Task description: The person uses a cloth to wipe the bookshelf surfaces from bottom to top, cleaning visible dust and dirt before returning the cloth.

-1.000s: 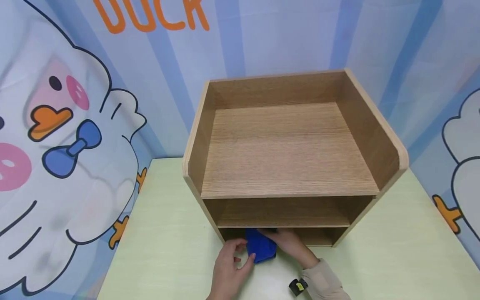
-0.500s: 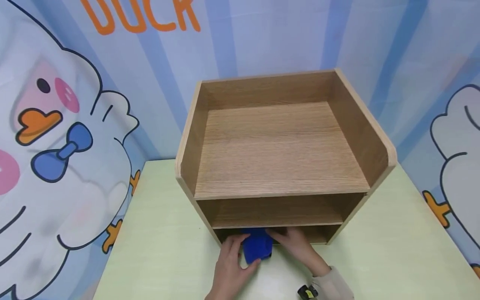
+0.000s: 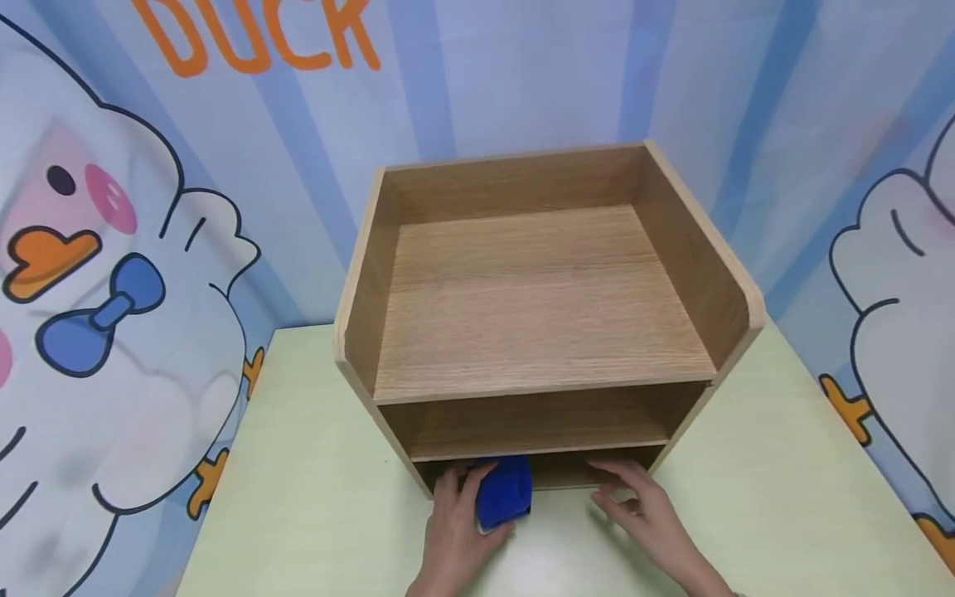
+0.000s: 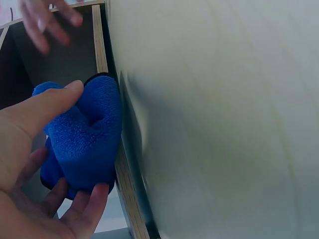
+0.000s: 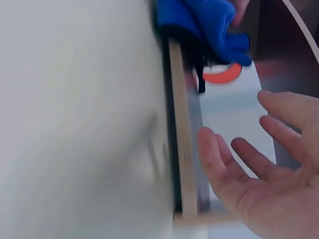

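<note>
A folded blue towel (image 3: 507, 493) with dark edging lies at the front of the shelf's lowest compartment, toward its left side. My left hand (image 3: 457, 531) holds it; in the left wrist view the thumb rests on the fluffy cloth (image 4: 82, 144) and the fingertips curl against its other side. To the right, my right hand (image 3: 647, 518) hovers at the opening of the same compartment, apart from the towel. Its fingers are loosely bent with nothing between them, as the right wrist view also shows. The towel's far end is hidden under the shelf board.
A wooden shelf unit (image 3: 540, 307) stands on the pale green table (image 3: 298, 464), with a raised rim around its top and two compartments below. A printed duck curtain (image 3: 515, 75) hangs close behind and on both sides.
My right hand has let go of the towel and moved right, away from it. The left hand has closed around the towel's left side. The head view has shifted slightly.
</note>
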Motion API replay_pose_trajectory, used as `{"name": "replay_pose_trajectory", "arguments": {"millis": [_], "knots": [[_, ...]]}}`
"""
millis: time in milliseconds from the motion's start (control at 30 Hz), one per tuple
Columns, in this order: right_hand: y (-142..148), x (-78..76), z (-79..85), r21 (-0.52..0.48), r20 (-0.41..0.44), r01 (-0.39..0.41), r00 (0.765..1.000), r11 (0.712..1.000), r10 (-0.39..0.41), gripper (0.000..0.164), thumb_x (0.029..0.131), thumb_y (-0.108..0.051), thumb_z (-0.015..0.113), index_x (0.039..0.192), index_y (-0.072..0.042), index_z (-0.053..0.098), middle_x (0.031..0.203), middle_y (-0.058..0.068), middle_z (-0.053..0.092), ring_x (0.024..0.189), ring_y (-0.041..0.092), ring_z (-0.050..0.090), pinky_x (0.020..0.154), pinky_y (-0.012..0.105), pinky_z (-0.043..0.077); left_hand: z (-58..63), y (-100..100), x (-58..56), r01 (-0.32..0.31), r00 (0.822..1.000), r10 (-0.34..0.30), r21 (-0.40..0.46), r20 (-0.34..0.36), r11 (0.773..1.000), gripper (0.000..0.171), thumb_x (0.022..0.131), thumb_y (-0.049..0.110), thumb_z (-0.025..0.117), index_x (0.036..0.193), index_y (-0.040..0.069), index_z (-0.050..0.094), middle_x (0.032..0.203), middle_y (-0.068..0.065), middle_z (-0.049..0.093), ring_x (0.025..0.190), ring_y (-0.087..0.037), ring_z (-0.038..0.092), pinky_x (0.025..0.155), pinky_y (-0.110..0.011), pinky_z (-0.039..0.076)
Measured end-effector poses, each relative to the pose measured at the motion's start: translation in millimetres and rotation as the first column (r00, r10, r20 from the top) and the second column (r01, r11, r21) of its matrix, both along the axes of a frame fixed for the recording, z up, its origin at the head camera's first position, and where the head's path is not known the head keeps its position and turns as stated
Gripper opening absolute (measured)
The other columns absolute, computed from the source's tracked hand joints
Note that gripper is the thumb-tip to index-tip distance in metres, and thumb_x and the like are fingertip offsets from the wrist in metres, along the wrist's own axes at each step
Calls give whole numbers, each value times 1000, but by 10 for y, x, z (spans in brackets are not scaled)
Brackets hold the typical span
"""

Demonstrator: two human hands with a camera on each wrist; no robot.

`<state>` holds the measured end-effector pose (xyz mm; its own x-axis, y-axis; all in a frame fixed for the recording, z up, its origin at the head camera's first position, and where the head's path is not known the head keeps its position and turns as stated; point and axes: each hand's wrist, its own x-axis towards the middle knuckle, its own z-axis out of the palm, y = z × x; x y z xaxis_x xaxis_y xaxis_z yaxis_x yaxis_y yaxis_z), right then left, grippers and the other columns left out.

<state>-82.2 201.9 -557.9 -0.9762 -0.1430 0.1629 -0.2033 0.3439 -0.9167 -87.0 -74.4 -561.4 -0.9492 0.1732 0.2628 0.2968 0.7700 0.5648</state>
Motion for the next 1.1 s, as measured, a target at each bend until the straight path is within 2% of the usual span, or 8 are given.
{"name": "replay_pose_trajectory", "arguments": {"millis": [133,300,400,567,667,733,833,1100], "knots": [[271,179,-50,-10,-14,19,1000,1000,-19,34,97,-6,65,130,-5,60,126,12,57,95,13,63,60,33,59,-27,18,-9,1,1000,-1,-16,-10,1000,87,62,26,97,137,20,54,133,-18,46,118,-36,48,80,-52,56],[530,295,-25,-11,-37,146,989,989,-146,33,95,3,64,127,-3,60,124,3,60,92,8,65,60,35,60,-42,50,-37,-14,1000,14,-41,0,999,90,60,24,98,138,17,53,134,-26,45,117,-42,50,79,-55,56],[604,280,73,-1,-50,247,968,969,-247,38,93,3,67,130,-3,58,124,-2,60,93,6,65,63,32,60,-30,61,-66,-22,999,24,-50,42,999,92,62,25,97,140,11,50,134,-32,44,116,-49,50,78,-58,55],[599,175,387,-35,-63,352,933,935,-354,57,93,-3,70,146,-9,47,136,3,55,109,2,60,76,19,57,22,68,-151,4,996,1,-56,93,998,88,66,24,94,140,2,51,123,-33,52,109,-49,55,84,-60,52],[559,112,598,-88,-103,369,921,925,-377,62,93,2,68,149,-11,45,142,2,53,115,3,58,82,16,54,51,79,-194,37,993,-33,-38,114,999,82,67,21,91,138,0,54,116,-31,56,106,-47,57,88,-60,49],[533,72,713,-117,-135,372,913,921,-386,62,92,5,67,149,-11,47,143,0,53,116,4,58,85,16,53,58,90,-219,51,992,-48,-23,121,998,79,68,18,89,136,-1,55,118,-32,56,107,-47,57,92,-60,48],[511,20,824,-139,-170,370,905,919,-390,59,91,7,67,146,-10,51,141,-2,55,115,3,59,86,17,53,77,106,-245,47,992,-46,-5,121,999,77,66,16,88,135,0,58,119,-33,55,106,-47,57,91,-59,48],[504,-38,836,-113,-232,346,902,931,-364,49,89,12,67,136,3,58,128,-16,60,107,-1,62,82,16,54,91,127,-284,50,994,-53,33,93,998,68,62,11,86,125,0,64,101,-24,66,93,-39,61,81,-53,51]]}}
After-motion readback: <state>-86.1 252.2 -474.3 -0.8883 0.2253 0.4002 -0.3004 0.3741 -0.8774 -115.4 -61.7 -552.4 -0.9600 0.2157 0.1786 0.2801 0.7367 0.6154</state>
